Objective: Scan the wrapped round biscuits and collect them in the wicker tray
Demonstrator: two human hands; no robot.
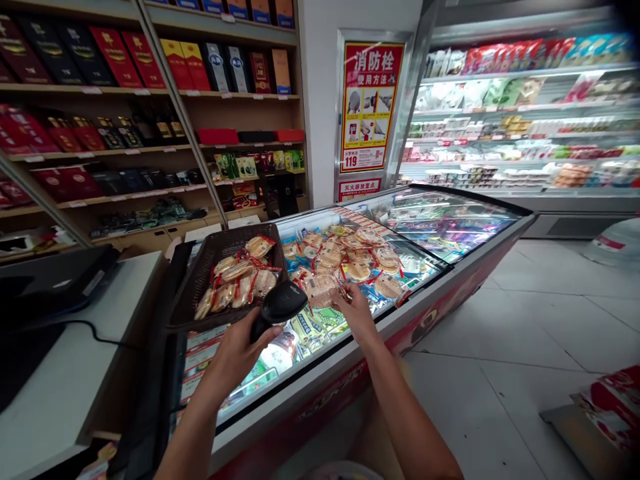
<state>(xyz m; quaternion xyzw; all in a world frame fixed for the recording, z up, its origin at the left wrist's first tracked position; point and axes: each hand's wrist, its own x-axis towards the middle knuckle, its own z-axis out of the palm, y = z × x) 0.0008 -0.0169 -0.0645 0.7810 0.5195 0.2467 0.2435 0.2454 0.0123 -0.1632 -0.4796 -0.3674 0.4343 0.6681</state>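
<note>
My left hand (245, 350) is wrapped round the grip of a black barcode scanner (284, 301), its head pointing toward the right. My right hand (356, 310) pinches the edge of a clear packet of round flat biscuits (321, 288), just in front of the scanner. Beyond it, a heap of similar packets (357, 253) with red trim lies on the glass top of a chest freezer (450, 267). More such packets (240, 277) sit in a dark brown woven basket (197, 273) left of the heap.
At the left stands a white counter (100, 353) with a black device (60, 280) and a cable. Shelves (150, 150) of boxes and bottles line the back wall. A lit display fridge (520, 120) is at the back right. Red packages (610, 407) lie at the lower right.
</note>
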